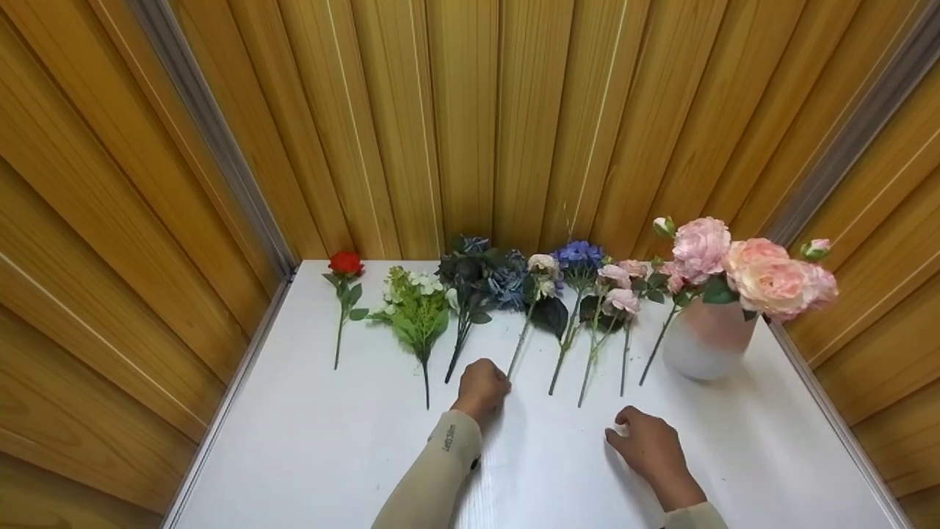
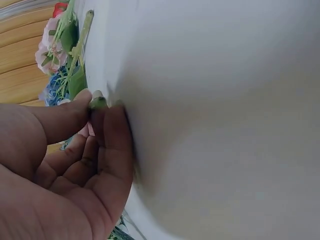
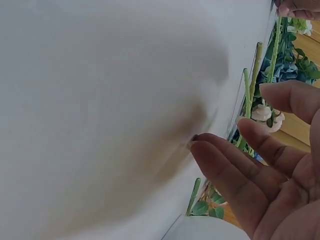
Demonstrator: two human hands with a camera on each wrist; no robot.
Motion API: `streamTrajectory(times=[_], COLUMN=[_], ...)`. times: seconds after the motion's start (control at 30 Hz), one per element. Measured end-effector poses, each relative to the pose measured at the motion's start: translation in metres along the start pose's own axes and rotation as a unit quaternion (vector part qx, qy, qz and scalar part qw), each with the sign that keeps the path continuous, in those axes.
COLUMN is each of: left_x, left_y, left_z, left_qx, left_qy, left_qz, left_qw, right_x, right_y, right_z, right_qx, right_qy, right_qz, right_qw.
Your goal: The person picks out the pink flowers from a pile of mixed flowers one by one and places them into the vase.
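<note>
Cream flower (image 1: 543, 266): left of the vase (image 1: 705, 353), its stem end pinched between thumb and fingers of the left hand (image 1: 481, 389). Right hand (image 1: 650, 444): empty, thumb and fingers parted, nearer side of the vase and slightly left. Blue flower (image 1: 579, 257): between cream flower and vase. Red rose (image 1: 346, 263): on bench (image 1: 294, 441), farthest left of vase.

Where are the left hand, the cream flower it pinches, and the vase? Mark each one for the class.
Left hand (image 1: 482, 386), head view: back of the hand.
Cream flower (image 1: 543, 265), head view: its upper bloom.
Vase (image 1: 703, 355), head view: its pale lower wall.
</note>
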State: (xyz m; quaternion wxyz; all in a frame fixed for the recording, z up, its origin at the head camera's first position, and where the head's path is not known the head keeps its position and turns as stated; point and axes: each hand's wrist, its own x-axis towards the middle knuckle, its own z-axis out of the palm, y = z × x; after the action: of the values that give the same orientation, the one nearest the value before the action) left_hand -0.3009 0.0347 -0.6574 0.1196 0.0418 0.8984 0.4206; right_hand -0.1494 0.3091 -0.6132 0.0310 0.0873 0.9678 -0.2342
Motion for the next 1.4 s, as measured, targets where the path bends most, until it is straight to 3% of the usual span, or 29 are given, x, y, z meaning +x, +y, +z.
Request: streamTrajectory(times=[0.13,0.4,0.57,0.6,0.73,0.93,1.1,1.2,1.3,1.4], left_x=[0.008,-0.025,-0.044,-0.051,-0.067,-0.092,-0.109,-0.118,-0.125,-0.129], left_y=[-0.014,0.005,0.022,0.030,0.043,0.059,0.065,0.066,0.067,0.068], left_z=[0.011,-0.006,-0.012,-0.016,-0.017,-0.015,-0.005,0.005,0.015,0.023], left_qx=[-0.007,-0.046,-0.045,-0.046,-0.050,-0.075,-0.091,-0.093,-0.083,-0.055], left_qy=[0.013,0.025,0.028,0.022,0.014,-0.009,-0.022,-0.027,-0.032,-0.025], left_qz=[0.012,0.059,0.061,0.048,0.049,0.091,0.117,0.125,0.132,0.154], left_qw=[0.9998,0.9969,0.9967,0.9975,0.9975,0.9930,0.9886,0.9874,0.9872,0.9863], right_x=[0.000,0.002,0.007,0.007,0.005,0.006,0.011,0.015,0.018,0.017], right_y=[0.003,0.013,0.022,0.021,0.004,-0.024,-0.049,-0.061,-0.067,-0.069], right_z=[0.000,0.000,0.000,-0.002,-0.015,-0.033,-0.057,-0.067,-0.072,-0.074], right_qx=[-0.005,0.013,0.032,0.037,0.054,0.122,0.207,0.275,0.332,0.352], right_qy=[0.005,0.014,0.005,-0.005,-0.041,-0.013,0.005,0.013,0.024,0.043], right_qz=[-0.003,0.009,0.026,0.032,0.049,0.027,0.012,0.013,0.017,0.020], right_qw=[1.000,1.000,0.999,0.999,0.997,0.992,0.978,0.961,0.943,0.935])
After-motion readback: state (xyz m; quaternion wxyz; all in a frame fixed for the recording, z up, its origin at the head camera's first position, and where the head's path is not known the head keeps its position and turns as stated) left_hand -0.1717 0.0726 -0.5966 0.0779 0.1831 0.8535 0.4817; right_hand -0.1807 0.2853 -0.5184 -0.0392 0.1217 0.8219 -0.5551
